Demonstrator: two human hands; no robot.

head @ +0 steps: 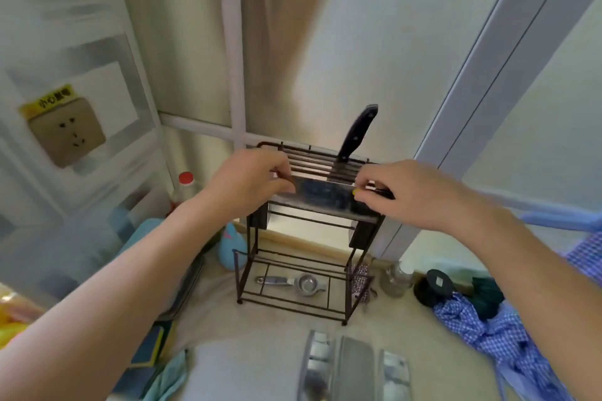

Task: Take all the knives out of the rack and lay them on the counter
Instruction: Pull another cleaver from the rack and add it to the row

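Observation:
A dark wire knife rack (250,273) stands on the counter against the wall. One black-handled knife (356,133) stands upright in its top slots. A steel cleaver (322,197) is held level, just in front of the rack's top. My left hand (257,177) pinches the blade's left end. My right hand (413,192) grips its dark handle at the right. Three steel blades (355,365) lie side by side on the counter (280,322), near the bottom edge of the view.
A metal squeezer (293,283) lies on the rack's bottom shelf. A red-capped bottle (185,187) and a blue object (229,246) stand left of the rack. A glass jar (395,278), a black lid (438,283) and a blue checked cloth (498,332) are on the right. A wall socket (66,133) is far left.

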